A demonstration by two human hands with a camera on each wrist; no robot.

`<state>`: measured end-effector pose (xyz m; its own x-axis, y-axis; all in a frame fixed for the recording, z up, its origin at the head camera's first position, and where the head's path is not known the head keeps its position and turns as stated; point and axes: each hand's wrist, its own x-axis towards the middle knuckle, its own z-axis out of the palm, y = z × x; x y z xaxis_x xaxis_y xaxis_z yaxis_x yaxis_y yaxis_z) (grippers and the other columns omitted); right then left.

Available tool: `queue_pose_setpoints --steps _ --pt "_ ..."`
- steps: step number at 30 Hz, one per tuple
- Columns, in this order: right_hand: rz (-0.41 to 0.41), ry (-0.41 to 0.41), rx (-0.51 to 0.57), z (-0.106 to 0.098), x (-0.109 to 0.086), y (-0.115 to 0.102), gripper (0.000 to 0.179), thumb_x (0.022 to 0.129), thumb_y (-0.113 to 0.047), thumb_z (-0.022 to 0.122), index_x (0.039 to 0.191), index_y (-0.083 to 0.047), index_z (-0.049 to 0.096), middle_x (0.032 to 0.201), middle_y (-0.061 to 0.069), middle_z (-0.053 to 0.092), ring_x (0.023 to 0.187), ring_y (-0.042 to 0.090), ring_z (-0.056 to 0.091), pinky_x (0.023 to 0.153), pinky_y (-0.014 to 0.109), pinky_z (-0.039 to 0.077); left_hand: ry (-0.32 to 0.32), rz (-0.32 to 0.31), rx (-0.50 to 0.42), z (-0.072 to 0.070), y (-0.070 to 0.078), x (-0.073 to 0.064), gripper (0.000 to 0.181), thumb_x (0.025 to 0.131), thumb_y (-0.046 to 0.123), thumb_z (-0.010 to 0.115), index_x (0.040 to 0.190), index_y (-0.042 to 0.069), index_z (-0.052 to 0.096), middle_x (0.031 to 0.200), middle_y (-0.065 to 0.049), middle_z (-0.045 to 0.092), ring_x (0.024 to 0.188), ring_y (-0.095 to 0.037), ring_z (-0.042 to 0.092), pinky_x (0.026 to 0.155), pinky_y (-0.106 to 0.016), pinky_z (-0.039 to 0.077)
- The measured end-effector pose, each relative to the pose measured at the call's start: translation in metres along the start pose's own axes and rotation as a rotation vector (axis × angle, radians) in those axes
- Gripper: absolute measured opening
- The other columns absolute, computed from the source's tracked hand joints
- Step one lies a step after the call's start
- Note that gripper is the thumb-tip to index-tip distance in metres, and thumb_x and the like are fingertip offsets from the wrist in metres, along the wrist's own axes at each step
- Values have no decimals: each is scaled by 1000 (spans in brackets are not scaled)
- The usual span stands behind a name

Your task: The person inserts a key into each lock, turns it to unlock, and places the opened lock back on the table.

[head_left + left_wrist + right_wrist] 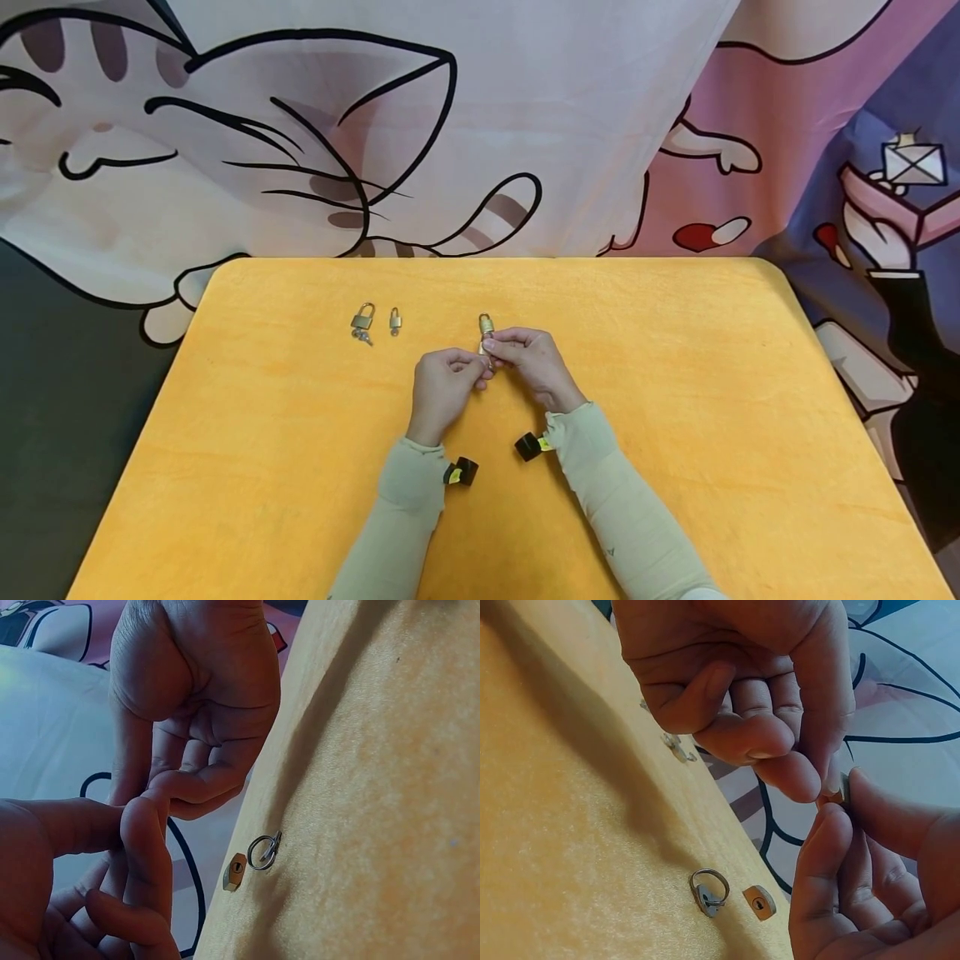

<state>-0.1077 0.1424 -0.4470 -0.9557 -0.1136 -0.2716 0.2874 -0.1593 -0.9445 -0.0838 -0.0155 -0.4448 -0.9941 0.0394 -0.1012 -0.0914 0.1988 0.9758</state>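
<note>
Both hands meet over the middle of the table. My right hand (pixel 536 362) pinches a small brass-and-grey metal piece (pixel 845 789) between thumb and forefinger; the fingertips hide most of it, so its kind is unclear. My left hand (pixel 441 392) comes from the other side, its thumb and forefinger pinched at that same piece. Just beyond the fingertips, a brass padlock (pixel 486 322) lies on the table, its keyhole end facing me in both wrist views. Next to that padlock, a key ring (pixel 262 853) with small keys rests on the cloth.
To the left lie a larger padlock (pixel 363 320) with keys (pixel 362 337) by it and a smaller padlock (pixel 395 320). A yellow cloth covers the table (pixel 720 400). A printed cartoon curtain (pixel 585 125) hangs behind the far edge.
</note>
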Motion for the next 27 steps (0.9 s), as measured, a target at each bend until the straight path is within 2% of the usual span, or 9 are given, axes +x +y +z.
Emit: queue_pose_setpoints --steps 4,12,27 --pt "12 0 14 0 0 1 19 94 0 68 107 14 68 82 3 73 73 12 68 72 26 57 2 15 8 0 -1 0 12 89 9 71 81 4 77 67 -2 72 60 -17 71 59 -27 55" --pt "26 -1 22 -1 2 1 17 95 -1 68 105 12 69 82 3 72 73 12 68 71 25 57 -4 7 -21 0 -2 1 11 89 8 71 81 3 77 69 -4 73 60 -19 71 64 -41 59" --pt "7 20 -10 1 0 1 21 93 -2 70 107 14 69 82 4 74 71 12 69 70 26 57 -2 -18 -7 1 -3 1 10 89 6 70 84 1 77 71 -7 74 61 -20 72 63 -38 59"
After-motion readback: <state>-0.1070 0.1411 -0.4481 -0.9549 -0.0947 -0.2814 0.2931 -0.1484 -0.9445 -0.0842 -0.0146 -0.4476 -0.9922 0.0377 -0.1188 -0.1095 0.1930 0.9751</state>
